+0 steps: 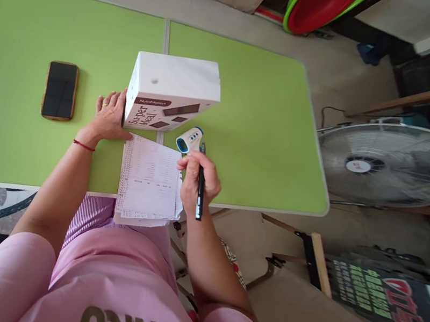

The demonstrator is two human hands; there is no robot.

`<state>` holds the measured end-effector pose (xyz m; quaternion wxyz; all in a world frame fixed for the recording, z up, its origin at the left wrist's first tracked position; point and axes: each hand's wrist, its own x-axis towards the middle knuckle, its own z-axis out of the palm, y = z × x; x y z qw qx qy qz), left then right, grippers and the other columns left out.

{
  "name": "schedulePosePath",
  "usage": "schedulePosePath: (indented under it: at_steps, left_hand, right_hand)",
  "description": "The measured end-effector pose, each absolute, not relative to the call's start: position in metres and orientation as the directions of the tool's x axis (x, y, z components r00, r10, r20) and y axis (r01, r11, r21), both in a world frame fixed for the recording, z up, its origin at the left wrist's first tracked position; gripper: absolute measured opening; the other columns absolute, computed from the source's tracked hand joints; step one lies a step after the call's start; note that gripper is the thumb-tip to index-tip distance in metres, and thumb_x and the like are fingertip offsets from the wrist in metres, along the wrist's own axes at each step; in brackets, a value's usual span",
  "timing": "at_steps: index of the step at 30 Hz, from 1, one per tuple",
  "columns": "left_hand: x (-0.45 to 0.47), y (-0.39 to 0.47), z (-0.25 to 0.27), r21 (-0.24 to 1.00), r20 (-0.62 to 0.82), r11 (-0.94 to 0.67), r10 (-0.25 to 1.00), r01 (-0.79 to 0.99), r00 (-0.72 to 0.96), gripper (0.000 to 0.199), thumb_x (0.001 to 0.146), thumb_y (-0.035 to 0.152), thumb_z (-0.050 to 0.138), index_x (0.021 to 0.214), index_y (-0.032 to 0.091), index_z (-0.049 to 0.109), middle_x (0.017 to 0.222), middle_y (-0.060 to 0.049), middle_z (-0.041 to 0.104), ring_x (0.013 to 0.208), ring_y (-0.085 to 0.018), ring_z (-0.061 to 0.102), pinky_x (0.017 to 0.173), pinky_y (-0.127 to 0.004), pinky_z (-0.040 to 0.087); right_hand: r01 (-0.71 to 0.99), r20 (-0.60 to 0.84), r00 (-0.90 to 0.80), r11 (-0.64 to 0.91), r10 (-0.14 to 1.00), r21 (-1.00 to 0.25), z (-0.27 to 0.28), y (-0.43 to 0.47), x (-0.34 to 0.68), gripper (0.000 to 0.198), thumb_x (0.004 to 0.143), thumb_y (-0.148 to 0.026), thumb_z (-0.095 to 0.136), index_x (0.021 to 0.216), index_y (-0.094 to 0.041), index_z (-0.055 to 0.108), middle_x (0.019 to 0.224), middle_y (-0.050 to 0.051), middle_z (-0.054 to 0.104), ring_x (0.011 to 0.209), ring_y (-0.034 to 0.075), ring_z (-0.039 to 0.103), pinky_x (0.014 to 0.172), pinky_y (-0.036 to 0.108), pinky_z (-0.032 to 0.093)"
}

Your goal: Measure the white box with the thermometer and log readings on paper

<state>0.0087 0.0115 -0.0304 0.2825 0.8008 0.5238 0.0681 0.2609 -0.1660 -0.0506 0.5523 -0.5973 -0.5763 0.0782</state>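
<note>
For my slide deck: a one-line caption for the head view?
Right hand holds a pen over paper sheets; left hand touches a white box.

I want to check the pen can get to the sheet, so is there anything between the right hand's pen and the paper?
Nothing visible does. The right hand holds the black pen at the right edge of the paper sheets. The thermometer lies just beyond the hand, off the paper, and the white box stands beyond the sheets by the left hand.
</note>
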Motion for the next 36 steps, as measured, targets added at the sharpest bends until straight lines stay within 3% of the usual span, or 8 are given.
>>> schedulePosePath:
  at_steps: [4, 8, 14, 18, 23, 28, 33, 36]
  left_hand:
    - [0.009, 0.012, -0.031, 0.518, -0.187, -0.293, 0.878, 0.803, 0.441, 0.15, 0.067, 0.045, 0.098, 0.189, 0.014, 0.015, 0.193, -0.03, 0.03, 0.185, -0.056, 0.015, 0.151, -0.074, 0.005]
    - [0.008, 0.014, -0.032, 0.511, -0.188, -0.295, 0.878, 0.807, 0.44, 0.149, 0.066, 0.044, 0.098, 0.188, 0.015, 0.017, 0.193, -0.029, 0.03, 0.185, -0.056, 0.016, 0.15, -0.074, 0.005]
    - [0.006, 0.016, -0.031, 0.503, -0.197, -0.291, 0.878, 0.814, 0.436, 0.15, 0.066, 0.043, 0.096, 0.188, 0.011, 0.016, 0.194, -0.031, 0.028, 0.184, -0.057, 0.015, 0.15, -0.076, 0.004]
    - [0.005, 0.016, -0.035, 0.518, -0.173, -0.301, 0.88, 0.801, 0.443, 0.148, 0.066, 0.045, 0.096, 0.188, 0.017, 0.018, 0.194, -0.028, 0.029, 0.184, -0.057, 0.016, 0.15, -0.076, 0.005]
    - [0.005, 0.016, -0.039, 0.528, -0.157, -0.296, 0.887, 0.796, 0.434, 0.146, 0.065, 0.046, 0.097, 0.187, 0.02, 0.022, 0.19, -0.027, 0.037, 0.183, -0.057, 0.02, 0.149, -0.079, 0.005]
    - [0.008, 0.012, -0.032, 0.501, -0.182, -0.28, 0.891, 0.819, 0.416, 0.145, 0.067, 0.045, 0.097, 0.188, 0.019, 0.021, 0.192, -0.026, 0.034, 0.184, -0.056, 0.019, 0.151, -0.074, 0.007]
    - [0.011, 0.008, -0.024, 0.49, -0.232, -0.27, 0.876, 0.829, 0.422, 0.145, 0.071, 0.041, 0.094, 0.188, 0.01, 0.016, 0.194, -0.031, 0.029, 0.186, -0.053, 0.015, 0.152, -0.071, 0.004]
    - [0.01, 0.008, -0.026, 0.507, -0.2, -0.282, 0.881, 0.814, 0.429, 0.145, 0.069, 0.041, 0.096, 0.188, 0.014, 0.018, 0.193, -0.03, 0.031, 0.186, -0.052, 0.017, 0.151, -0.072, 0.005]
  right_hand:
    - [0.75, 0.553, 0.139, 0.277, 0.821, -0.601, -0.077, -0.219, 0.282, 0.028, 0.106, -0.046, 0.078, 0.127, -0.03, 0.07, 0.119, 0.01, 0.087, 0.108, 0.031, 0.085, 0.099, 0.052, 0.071]
    - [0.851, 0.561, 0.141, 0.19, 0.816, -0.49, -0.119, -0.269, 0.29, 0.042, 0.103, -0.051, 0.083, 0.128, -0.031, 0.057, 0.157, 0.023, 0.076, 0.143, 0.04, 0.073, 0.115, 0.068, 0.063]
    - [0.898, 0.642, 0.139, 0.177, 0.754, -0.402, -0.14, -0.282, 0.327, 0.046, 0.102, -0.04, 0.083, 0.14, -0.035, 0.057, 0.163, 0.024, 0.071, 0.154, 0.042, 0.068, 0.12, 0.07, 0.06]
    - [0.9, 0.565, -0.002, 0.248, 0.825, -0.359, -0.118, -0.266, 0.337, 0.056, 0.1, -0.018, 0.069, 0.152, -0.034, 0.059, 0.164, 0.019, 0.074, 0.155, 0.038, 0.07, 0.123, 0.067, 0.062]
    - [0.844, 0.328, -0.219, 0.347, 0.919, -0.408, -0.066, -0.238, 0.321, 0.057, 0.1, -0.014, 0.066, 0.154, -0.032, 0.06, 0.169, 0.014, 0.074, 0.161, 0.037, 0.066, 0.128, 0.068, 0.061]
    - [0.779, 0.405, -0.14, 0.353, 0.904, -0.518, -0.021, -0.204, 0.303, 0.019, 0.111, -0.03, 0.063, 0.131, -0.032, 0.064, 0.161, 0.015, 0.078, 0.16, 0.036, 0.068, 0.128, 0.068, 0.061]
    - [0.625, 0.249, -0.149, 0.286, 0.957, -0.726, -0.003, -0.191, 0.281, 0.024, 0.117, -0.049, 0.058, 0.134, -0.032, 0.063, 0.158, 0.017, 0.08, 0.145, 0.034, 0.08, 0.114, 0.059, 0.071]
    - [0.592, 0.264, -0.043, 0.237, 0.964, -0.77, -0.009, -0.186, 0.272, 0.028, 0.117, -0.053, 0.059, 0.136, -0.033, 0.06, 0.161, 0.017, 0.078, 0.151, 0.034, 0.076, 0.119, 0.061, 0.068]
